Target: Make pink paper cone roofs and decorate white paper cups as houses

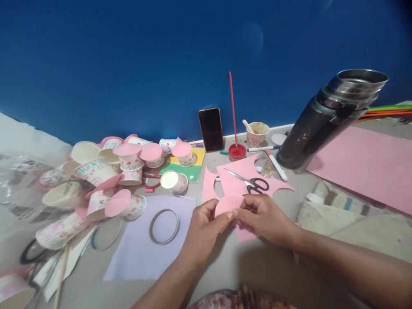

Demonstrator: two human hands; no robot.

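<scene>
Between my hands is a rounded pink paper piece (229, 203), pinched at its lower edge by both thumbs. My left hand (210, 219) grips its left side, fingers curled behind. On its right side my right hand (260, 214) closes on it, the fingertips partly hidden. Just beyond lie scissors with black handles (257, 185), resting on a pink paper sheet with curved cut-outs (236, 174). More pink paper (244, 234) shows under my hands. To the left, a tape ring (164, 226) rests on a lilac sheet (135, 253).
Several decorated paper cups (96, 171), some with pink discs, crowd the left. A phone (210, 129) leans against the blue wall. Red paint (237, 151) in a small pot holds a red stick. A tall dark flask (322, 124) stands right, near a large pink sheet (370, 165) and cloth (354, 227).
</scene>
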